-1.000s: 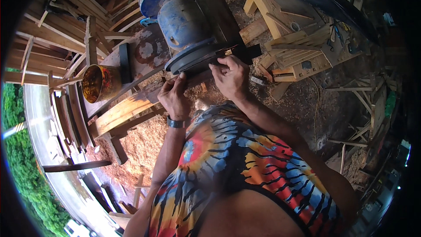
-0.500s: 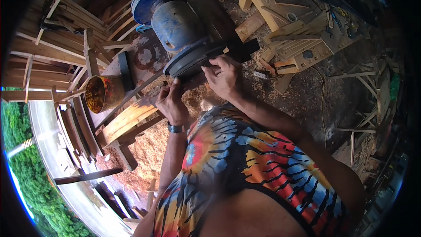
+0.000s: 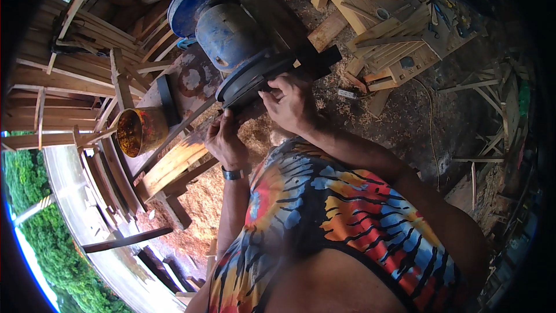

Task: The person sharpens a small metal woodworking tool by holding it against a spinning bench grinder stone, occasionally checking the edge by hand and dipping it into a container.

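Note:
A bench grinder (image 3: pixel 230 33) with a worn blue motor housing stands in front of me, a dark round wheel (image 3: pixel 250 81) at its near end. At the wheel's lower edge runs a thin dark strip (image 3: pixel 246 97), apparently a metal blade. My left hand (image 3: pixel 227 142), with a dark band on its wrist, pinches the strip's left end between thumb and fingers. Closer to its right end, my right hand (image 3: pixel 291 103) is closed with thumb and forefinger together. The strip's exact contact with the wheel is hidden in shadow.
A stained yellowish bucket (image 3: pixel 139 132) stands left of the grinder on a worn tabletop. Below it lies a pale wooden board (image 3: pixel 174 168) above heaped sawdust (image 3: pixel 200 208). Stacked timber fills the left. Upper right, a wooden workbench (image 3: pixel 399 52) carries slats and tools; a cord (image 3: pixel 431 122) trails across the floor.
Both hands stay at the wheel, the left slightly lower and the right a little further left. The view has turned slightly, shifting the surroundings.

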Demonstrator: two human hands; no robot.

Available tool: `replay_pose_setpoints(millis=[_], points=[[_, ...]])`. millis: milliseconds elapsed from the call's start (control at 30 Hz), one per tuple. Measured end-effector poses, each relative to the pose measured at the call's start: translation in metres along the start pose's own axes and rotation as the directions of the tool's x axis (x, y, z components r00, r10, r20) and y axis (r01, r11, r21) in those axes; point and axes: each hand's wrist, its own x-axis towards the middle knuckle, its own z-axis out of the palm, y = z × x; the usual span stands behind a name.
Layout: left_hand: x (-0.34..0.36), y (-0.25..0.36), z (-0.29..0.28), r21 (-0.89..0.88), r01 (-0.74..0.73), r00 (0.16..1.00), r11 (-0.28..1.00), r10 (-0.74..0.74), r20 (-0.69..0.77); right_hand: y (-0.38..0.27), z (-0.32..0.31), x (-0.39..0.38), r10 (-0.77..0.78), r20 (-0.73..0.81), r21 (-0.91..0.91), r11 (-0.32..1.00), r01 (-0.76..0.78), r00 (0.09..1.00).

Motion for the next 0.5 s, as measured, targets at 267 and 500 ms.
replay_pose_setpoints(millis=[267,500], points=[[-0.002,-0.001,-0.006,-0.004,-0.024,1.0,1.0,0.024,-0.007,-0.004,0.001,-0.002,0.031,0.033,0.002,1.0,-0.031,0.999],[-0.007,0.003,0.005,-0.01,-0.019,0.999,1.0,0.019,-0.046,0.0,-0.005,0.0,0.021,0.052,0.012,1.0,-0.021,0.998]])
